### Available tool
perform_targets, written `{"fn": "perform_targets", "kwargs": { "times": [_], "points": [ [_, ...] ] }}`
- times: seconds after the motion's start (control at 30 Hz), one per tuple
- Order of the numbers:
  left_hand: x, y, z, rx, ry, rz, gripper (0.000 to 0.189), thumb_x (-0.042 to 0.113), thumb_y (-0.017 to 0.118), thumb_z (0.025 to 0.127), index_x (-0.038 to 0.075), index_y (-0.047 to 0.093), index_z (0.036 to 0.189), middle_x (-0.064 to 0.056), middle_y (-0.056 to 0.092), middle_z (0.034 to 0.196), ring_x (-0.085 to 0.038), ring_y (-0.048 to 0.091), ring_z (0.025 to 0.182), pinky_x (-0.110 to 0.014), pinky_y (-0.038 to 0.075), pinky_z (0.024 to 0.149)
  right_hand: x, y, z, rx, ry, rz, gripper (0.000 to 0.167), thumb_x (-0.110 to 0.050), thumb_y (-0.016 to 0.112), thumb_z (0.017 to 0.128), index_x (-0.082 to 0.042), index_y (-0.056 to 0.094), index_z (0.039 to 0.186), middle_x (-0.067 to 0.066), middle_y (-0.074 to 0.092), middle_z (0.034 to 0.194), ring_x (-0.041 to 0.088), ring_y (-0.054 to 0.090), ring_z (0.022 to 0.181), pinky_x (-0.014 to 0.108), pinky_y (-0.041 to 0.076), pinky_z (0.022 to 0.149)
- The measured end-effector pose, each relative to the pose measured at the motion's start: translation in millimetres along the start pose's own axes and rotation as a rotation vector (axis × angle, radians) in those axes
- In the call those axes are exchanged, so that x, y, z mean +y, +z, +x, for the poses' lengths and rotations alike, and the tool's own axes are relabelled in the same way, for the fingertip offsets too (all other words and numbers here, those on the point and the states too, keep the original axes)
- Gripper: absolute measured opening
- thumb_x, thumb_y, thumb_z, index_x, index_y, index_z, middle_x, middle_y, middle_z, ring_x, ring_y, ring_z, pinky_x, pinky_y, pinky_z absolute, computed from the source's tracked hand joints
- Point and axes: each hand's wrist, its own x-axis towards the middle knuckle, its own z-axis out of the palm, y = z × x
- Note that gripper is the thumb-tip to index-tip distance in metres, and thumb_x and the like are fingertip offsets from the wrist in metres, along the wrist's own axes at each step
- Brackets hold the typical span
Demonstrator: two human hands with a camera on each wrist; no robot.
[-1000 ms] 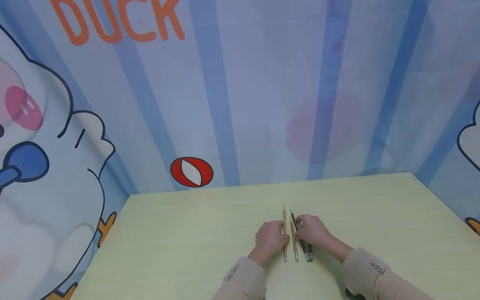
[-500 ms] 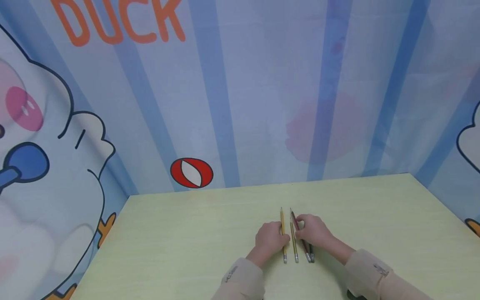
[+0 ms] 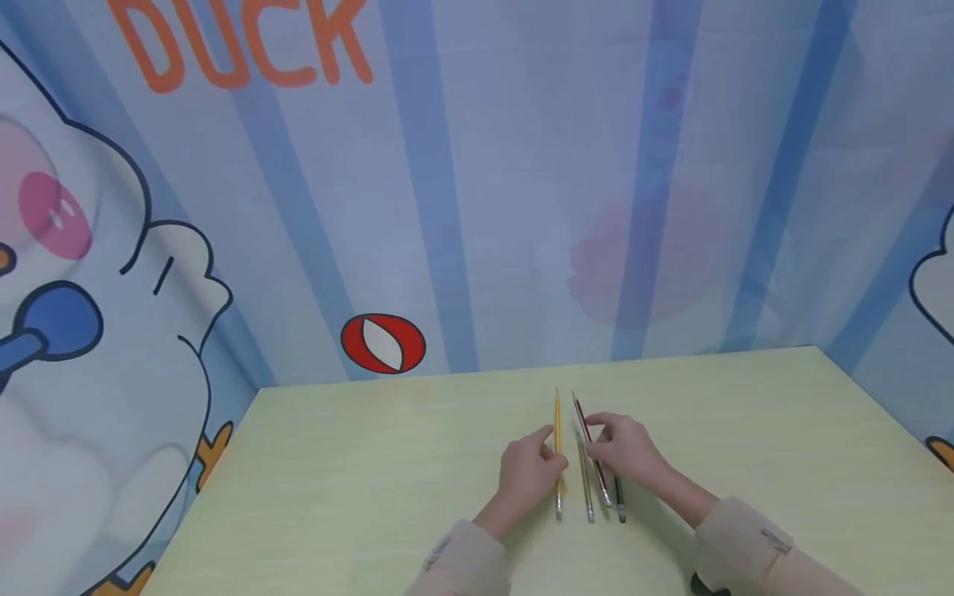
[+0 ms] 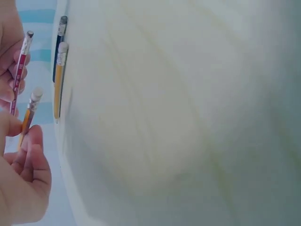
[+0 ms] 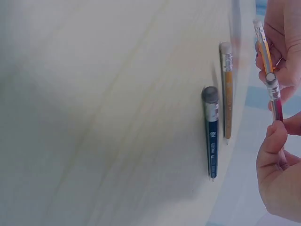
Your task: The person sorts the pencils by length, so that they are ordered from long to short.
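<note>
A yellow pencil with a white eraser is pinched between thumb and fingers of my left hand. To its right, my right hand pinches a dark red pencil, which leans with its tip to the left. Both held pencils look raised off the table in the wrist views. Below them on the tabletop lie another yellow pencil and a dark blue pencil, side by side with a small gap. Their eraser ends point toward me. The blue one is partly hidden by my right hand in the head view.
The pale yellow table ends at a back edge against a blue striped cloth backdrop printed with cartoon figures. A dark object shows under my right sleeve at the front.
Both hands have lifted slightly, taking the yellow and the dark red pencil up from the table. The left hand has moved a little left. The other two pencils stay down.
</note>
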Motion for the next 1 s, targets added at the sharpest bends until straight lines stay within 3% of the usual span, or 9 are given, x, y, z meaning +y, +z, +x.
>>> {"fn": "perform_targets", "kwargs": {
  "times": [0.3,0.57,1.0],
  "points": [
    [3.2,-10.6,-5.1,0.001,-0.027,-0.227,0.048,0.007,0.055,0.074,0.004,0.052,0.122,0.000,0.063,0.075,-0.001,0.053,0.052,-0.017,0.040,0.046,-9.2,-1.2,-6.9,-0.051,-0.024,0.241,0.039,-0.002,0.055,0.078,0.005,0.048,0.116,0.007,0.058,0.069,0.013,0.052,0.053,0.026,0.047,0.049],
    [6.1,-20.0,-12.6,-0.062,-0.057,-0.403,0.043,0.009,0.058,0.078,0.007,0.052,0.121,-0.003,0.062,0.080,-0.008,0.062,0.059,-0.018,0.046,0.051,-16.3,-0.1,-15.9,-0.145,-0.015,0.448,0.041,-0.001,0.053,0.081,0.008,0.041,0.119,0.003,0.054,0.075,0.014,0.057,0.064,0.032,0.052,0.060],
    [3.0,-30.9,-25.1,-0.148,-0.063,-0.467,0.043,0.010,0.062,0.079,0.003,0.051,0.121,-0.005,0.062,0.084,-0.012,0.063,0.060,-0.021,0.048,0.051,-15.0,11.4,-24.9,-0.268,0.002,0.572,0.041,-0.002,0.052,0.084,0.005,0.036,0.121,0.003,0.053,0.080,0.016,0.058,0.070,0.036,0.052,0.065]
  ]
}}
